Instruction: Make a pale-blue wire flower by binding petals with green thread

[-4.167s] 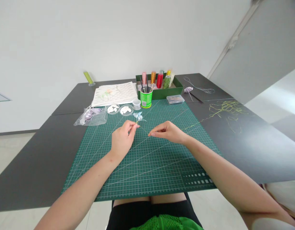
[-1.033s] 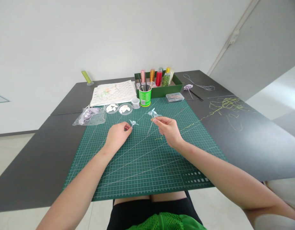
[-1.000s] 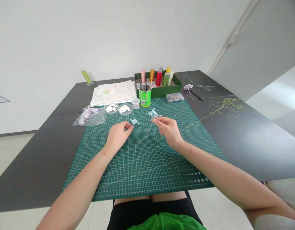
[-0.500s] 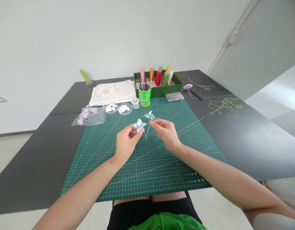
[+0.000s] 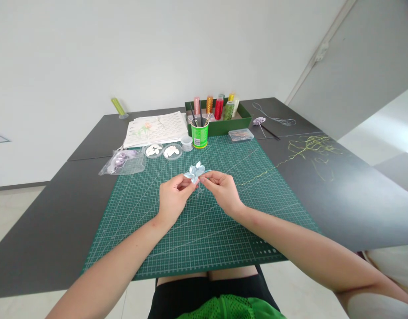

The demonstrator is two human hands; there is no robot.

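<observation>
both hands meet over the mat (image 5: 204,241), about midway across it. the left hand (image 5: 173,195) has thumb and fingers clamped on a pale blue flower (image 5: 194,172); the right hand (image 5: 223,191) pinches just beside it, its thumb and fingertips together at the petals' near side. the petals overlap, so it may be two blooms pressed close; i can't rightly tell. thin stems (image 5: 198,193) hang down between the hands.

beyond, near the mat's far edge, stands a green tub (image 5: 200,137) of brushes, with a small jar (image 5: 186,143) next to it and two dishes (image 5: 182,153) holding white pieces. the box (image 5: 224,129) behind has spools (image 5: 219,109) standing in it. a clear case (image 5: 241,135) lies to the right of the tub. papers (image 5: 171,128) and a clear bag (image 5: 135,166) lie to the left; loose green thread (image 5: 312,144) trails off rightward onto the dark table (image 5: 350,212).
</observation>
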